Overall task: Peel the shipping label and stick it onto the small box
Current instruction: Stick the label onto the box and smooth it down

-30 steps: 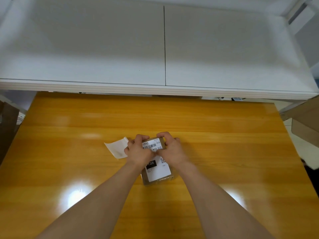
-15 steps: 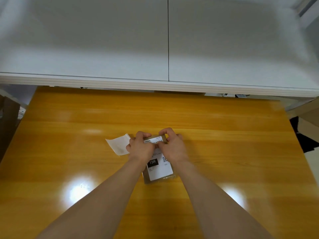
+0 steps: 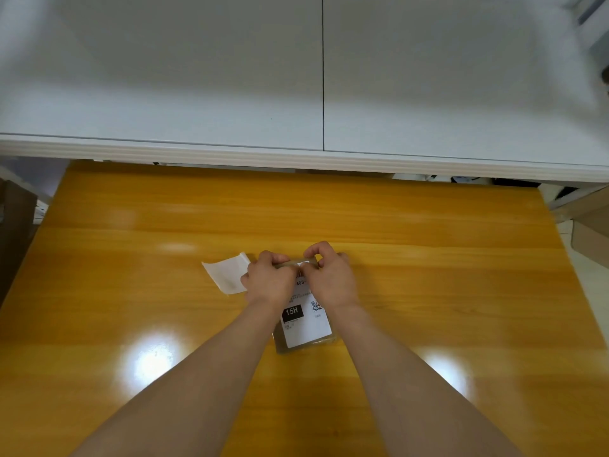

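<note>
- Counting one small box (image 3: 301,344) on our wooden table (image 3: 428,258), one shipping label (image 3: 308,324) stuck on top.
- Both hands, left hand (image 3: 268,283) and right hand (image 3: 331,280), fingers curled, pressing the label's far edge onto the box.
- One backing sheet (image 3: 225,273) lies just left.

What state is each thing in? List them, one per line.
shipping label: stuck flat on the box top, far end folded over the edge.
small box: closed, lying flat on the table.
backing paper: peeled off, lying beside the box.
left hand: pressing the label's far end.
right hand: pressing likewise.
</note>
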Tool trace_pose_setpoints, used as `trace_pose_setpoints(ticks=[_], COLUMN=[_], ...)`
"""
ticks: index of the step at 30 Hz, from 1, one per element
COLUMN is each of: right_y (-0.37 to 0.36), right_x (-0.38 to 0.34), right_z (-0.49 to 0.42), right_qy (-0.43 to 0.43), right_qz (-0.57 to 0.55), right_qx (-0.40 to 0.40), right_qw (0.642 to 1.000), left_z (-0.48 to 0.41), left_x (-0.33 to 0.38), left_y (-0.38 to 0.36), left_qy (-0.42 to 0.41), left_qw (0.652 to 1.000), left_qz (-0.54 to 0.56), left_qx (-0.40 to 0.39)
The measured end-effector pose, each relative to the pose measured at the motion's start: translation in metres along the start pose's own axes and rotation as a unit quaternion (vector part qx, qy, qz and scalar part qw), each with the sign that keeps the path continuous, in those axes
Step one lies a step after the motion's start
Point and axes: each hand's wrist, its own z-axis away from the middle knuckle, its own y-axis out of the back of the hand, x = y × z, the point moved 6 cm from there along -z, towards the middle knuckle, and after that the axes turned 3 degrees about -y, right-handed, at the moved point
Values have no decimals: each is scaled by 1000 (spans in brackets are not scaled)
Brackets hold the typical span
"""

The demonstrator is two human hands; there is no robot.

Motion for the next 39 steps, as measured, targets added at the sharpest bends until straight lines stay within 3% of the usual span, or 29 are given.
trace_pose_setpoints(ticks=[17, 24, 27, 30, 32, 39], right_y=[1, 10, 10, 6, 1, -8], right_x=[-6, -10, -11, -9, -5, -2], right_z=[3, 17, 20, 26, 30, 34], right_qy=[15, 38, 34, 32, 27, 29], right_qz=[-9, 53, 82, 96, 98, 104], right_qx=[5, 69, 46, 14, -6, -23], right_qw=[1000, 995, 995, 995, 995, 994], left_z=[3, 6, 16, 29, 31, 28], left_x=[-4, -18, -11, 12, 22, 18], left_y=[8, 22, 28, 36, 33, 20], left_qy=[23, 57, 10, -138, -206, -197], left_qw=[998, 995, 994, 967, 950, 947], left_qz=[49, 39, -99, -210, -236, -234], left_qx=[16, 71, 53, 53, 11, -95])
